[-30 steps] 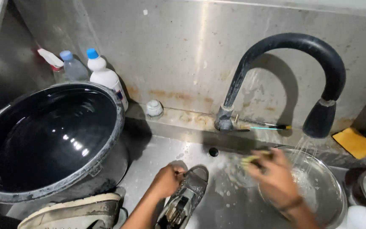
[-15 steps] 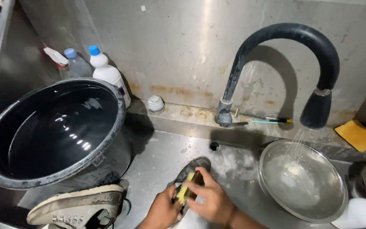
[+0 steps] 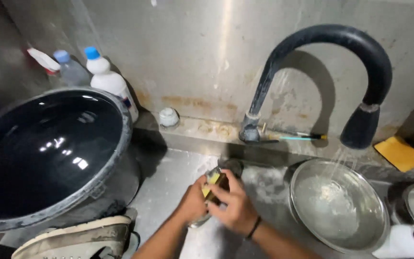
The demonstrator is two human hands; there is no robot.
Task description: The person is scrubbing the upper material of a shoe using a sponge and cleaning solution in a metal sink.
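— Two hands are seen over the sink point(image 3: 168, 177). What is held?

— A shoe point(image 3: 226, 169) is gripped by the left hand point(image 3: 193, 204), low in the middle. A yellow sponge point(image 3: 212, 184) is pressed on it by the clenched right hand point(image 3: 235, 207).

— How is the shoe likely to feel?

— Light and bendy, but wet and soapy, so slippery. It is best gripped around the middle.

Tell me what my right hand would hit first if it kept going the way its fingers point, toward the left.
The right hand points left across the shoe it scrubs. Past the left hand lies bare sink floor, then probably the big black basin; depth is unclear.
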